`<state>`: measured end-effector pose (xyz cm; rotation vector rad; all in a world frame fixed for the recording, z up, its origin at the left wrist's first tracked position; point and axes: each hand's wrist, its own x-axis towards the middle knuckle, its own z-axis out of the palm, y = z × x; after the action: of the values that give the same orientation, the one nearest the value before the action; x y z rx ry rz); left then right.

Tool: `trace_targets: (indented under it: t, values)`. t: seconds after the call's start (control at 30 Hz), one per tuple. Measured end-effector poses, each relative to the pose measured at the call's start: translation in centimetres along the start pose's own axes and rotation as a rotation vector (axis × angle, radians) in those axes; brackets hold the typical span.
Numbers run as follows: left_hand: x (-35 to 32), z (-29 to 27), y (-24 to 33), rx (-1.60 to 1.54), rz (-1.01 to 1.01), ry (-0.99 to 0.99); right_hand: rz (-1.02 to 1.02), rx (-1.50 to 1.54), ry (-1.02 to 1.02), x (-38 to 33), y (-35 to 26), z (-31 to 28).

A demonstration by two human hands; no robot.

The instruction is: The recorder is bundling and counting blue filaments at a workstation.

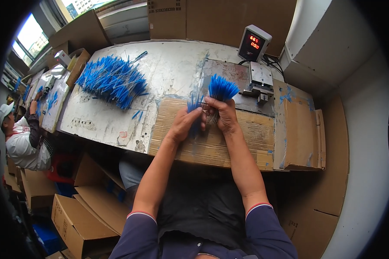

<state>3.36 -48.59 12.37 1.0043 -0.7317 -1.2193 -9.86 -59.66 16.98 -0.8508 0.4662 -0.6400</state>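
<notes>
My right hand (221,113) is closed round a thick bundle of thin blue brushes (223,87). Their blue heads fan out above the fist, and grey wire stems show below it. Close beside it, my left hand (188,122) pinches a smaller bunch of the same blue brushes (193,103), smeared by motion. The fingertips of both hands meet or nearly meet at the wire stems. Both hands are above a flat cardboard sheet (242,149) at the table's front edge. A big heap of blue brushes (112,80) lies at the left of the table.
A box with a red digital display (255,42) and a small metal machine (260,77) stand at the back right. A cardboard piece (304,129) lies at the right end. Cartons (84,224) stand on the floor at left. Another person (26,142) works at the far-left table.
</notes>
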Motion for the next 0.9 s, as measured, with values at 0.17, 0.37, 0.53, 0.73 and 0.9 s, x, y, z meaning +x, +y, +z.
trace_targets:
  t: [0.17,0.37,0.53,0.73,0.9]
  values:
    - [-0.1,0.1,-0.2,0.023,0.003,0.023,-0.041,0.027,0.055,0.2,0.5,-0.3]
    - [0.1,0.2,-0.7,0.105,0.015,0.036,-0.157,-0.048,0.113,1.6,2.2,-2.2]
    - [0.1,0.3,-0.5,0.057,0.015,0.072,-0.360,-0.316,0.222,1.5,3.1,-1.6]
    - [0.1,0.2,-1.0,0.141,0.028,0.128,-0.589,-0.497,0.202,0.2,3.2,-0.6]
    - [0.3,0.3,-1.3,0.199,0.071,0.081,-0.434,-0.474,0.139,0.3,3.1,-1.0]
